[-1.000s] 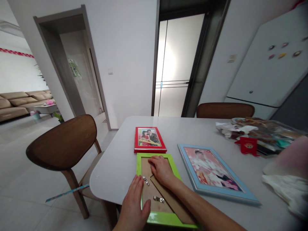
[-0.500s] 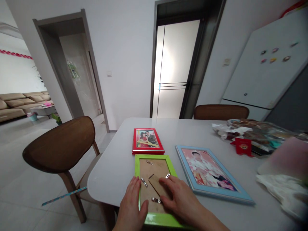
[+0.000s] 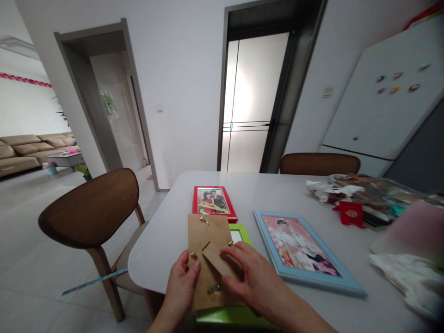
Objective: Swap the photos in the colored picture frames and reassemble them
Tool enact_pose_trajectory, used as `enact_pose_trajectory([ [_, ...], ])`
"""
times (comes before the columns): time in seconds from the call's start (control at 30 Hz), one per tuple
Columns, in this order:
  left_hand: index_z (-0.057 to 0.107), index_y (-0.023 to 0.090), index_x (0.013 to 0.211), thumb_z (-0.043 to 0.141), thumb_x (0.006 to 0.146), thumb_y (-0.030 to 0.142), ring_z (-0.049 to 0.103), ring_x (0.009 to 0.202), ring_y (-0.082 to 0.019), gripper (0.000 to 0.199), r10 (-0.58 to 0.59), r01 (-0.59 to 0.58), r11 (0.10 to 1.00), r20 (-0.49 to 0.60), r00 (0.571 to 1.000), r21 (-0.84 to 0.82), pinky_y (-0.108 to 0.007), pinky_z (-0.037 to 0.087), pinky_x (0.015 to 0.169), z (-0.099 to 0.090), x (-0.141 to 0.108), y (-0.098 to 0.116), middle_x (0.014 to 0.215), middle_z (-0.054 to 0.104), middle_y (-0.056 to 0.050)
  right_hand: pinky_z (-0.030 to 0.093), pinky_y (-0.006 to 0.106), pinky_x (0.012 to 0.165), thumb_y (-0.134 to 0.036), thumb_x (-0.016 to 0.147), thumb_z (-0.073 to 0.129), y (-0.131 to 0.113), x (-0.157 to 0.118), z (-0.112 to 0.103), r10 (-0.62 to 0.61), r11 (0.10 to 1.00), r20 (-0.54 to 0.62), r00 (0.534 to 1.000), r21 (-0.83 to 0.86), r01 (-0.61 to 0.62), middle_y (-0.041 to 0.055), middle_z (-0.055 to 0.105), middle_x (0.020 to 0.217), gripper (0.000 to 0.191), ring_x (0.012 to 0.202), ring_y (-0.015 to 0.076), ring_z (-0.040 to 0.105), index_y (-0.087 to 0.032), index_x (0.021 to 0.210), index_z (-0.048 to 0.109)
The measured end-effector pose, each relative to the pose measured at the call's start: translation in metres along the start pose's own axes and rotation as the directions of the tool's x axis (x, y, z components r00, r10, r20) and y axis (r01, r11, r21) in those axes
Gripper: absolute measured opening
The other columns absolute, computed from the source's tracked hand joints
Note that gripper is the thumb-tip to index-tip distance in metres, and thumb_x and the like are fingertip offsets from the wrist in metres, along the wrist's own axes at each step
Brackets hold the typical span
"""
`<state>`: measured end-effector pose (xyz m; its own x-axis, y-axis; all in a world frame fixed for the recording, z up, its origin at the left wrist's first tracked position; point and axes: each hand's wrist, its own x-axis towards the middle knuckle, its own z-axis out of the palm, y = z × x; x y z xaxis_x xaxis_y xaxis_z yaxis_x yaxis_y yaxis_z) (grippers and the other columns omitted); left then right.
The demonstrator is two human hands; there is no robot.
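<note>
A brown picture frame backing board point(image 3: 199, 236) with metal clips is raised off the green picture frame point(image 3: 222, 317), which lies on the table. My left hand point(image 3: 181, 283) is closed on the board's left edge, thumb on top. With fingers and thumb, my right hand point(image 3: 255, 276) pinches the stand flap point(image 3: 220, 264) at the middle of the board. White shows inside the green frame at its upper right; the board covers most of the rest. Just beyond sits a red framed photo point(image 3: 213, 200), face up. To the right lies a blue framed photo point(image 3: 301, 247).
On the white table's point(image 3: 166, 222) right side are a plastic-covered pile point(image 3: 374, 187), a red packet point(image 3: 351, 214) and a white cloth point(image 3: 409, 277). One brown chair point(image 3: 92, 208) stands at the left, another point(image 3: 319, 163) behind the table.
The backing board has come up out of the green frame and shifted left. My left hand has gone from the frame's left side to gripping the board's edge.
</note>
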<state>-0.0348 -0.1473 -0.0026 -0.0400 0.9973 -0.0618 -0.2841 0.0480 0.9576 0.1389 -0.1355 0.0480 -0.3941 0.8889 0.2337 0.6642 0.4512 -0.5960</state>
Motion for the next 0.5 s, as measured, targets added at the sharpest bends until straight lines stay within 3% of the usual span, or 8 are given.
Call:
enact_pose_trajectory([
  [0.07,0.051,0.015,0.094,0.064,0.062,0.03,0.064,0.069,-0.02,0.037,-0.078,0.074,0.991,-0.032,0.996,-0.112,-0.027,0.049,0.059,-0.01,0.001,0.006,0.083,0.068,-0.004,0.041,0.029,0.077,-0.03,0.068,0.053,0.0,0.0,0.003,-0.032,0.997,-0.011,0.999,0.065,0.033,0.0062,0.054,0.096,0.033,0.088,0.0178,0.05,-0.02,0.099,0.055],
  [0.2,0.055,0.015,0.083,0.068,0.058,0.025,0.062,0.052,-0.017,0.031,-0.164,0.152,0.975,-0.064,0.984,-0.159,-0.023,0.045,0.046,-0.026,-0.001,0.011,0.067,0.068,-0.002,0.044,0.03,0.07,-0.032,0.076,0.044,0.016,0.001,0.01,0.039,0.996,-0.029,0.999,0.087,-0.036,0.0072,0.056,0.095,0.03,0.079,0.017,0.053,-0.019,0.101,0.054],
  [0.5,0.058,0.014,0.077,0.068,0.057,0.03,0.064,0.061,-0.019,0.027,-0.218,0.211,0.958,-0.016,0.976,-0.195,-0.024,0.046,0.051,0.002,0.0,0.0,0.066,0.068,-0.002,0.036,0.035,0.087,-0.029,0.081,0.035,0.05,-0.002,0.019,0.029,1.0,-0.078,0.997,-0.003,-0.03,0.01,0.057,0.102,0.032,0.097,0.0195,0.049,-0.017,0.096,0.059],
])
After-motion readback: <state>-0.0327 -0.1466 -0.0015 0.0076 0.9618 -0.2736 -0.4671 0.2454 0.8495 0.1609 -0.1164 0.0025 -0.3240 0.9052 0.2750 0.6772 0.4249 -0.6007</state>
